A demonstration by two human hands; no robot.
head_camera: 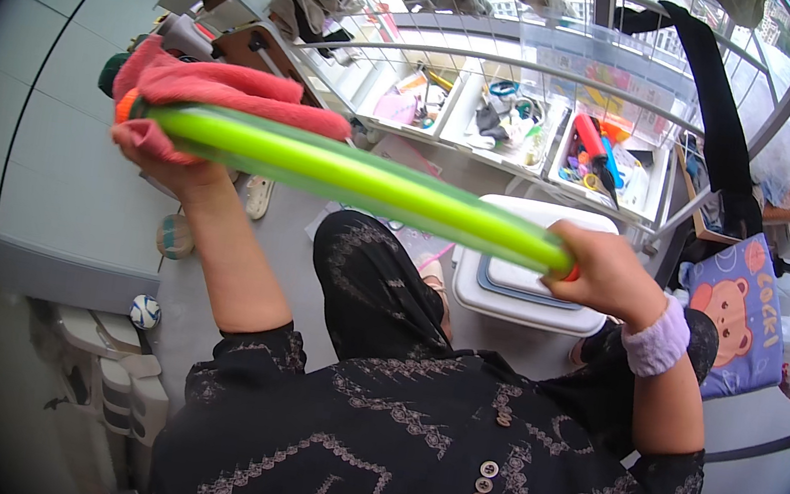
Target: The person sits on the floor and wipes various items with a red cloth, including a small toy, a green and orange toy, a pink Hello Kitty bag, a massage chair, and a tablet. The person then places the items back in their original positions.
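Note:
A long bright green plastic tube-shaped toy (373, 183), blurred, with orange at both ends, stretches across the view between my hands. At its left end my left hand (169, 158) grips it through a pink-red cloth (235, 88), which drapes over that end and along part of the tube. The other end is held in my right hand (593, 267), fingers closed around it near the orange tip. A lilac fuzzy band sits on my right wrist. Below the tube's right part stands a white lidded box (530, 311) on the floor, between my knees.
White bins (495, 155) of small items stand ahead, one with a red pump (591, 136) lying on top. A wire drying rack (467, 56) with hanging cloths rises above them. At the right is a purple bear-print cushion (733, 317); a small ball (145, 312) lies on the left floor.

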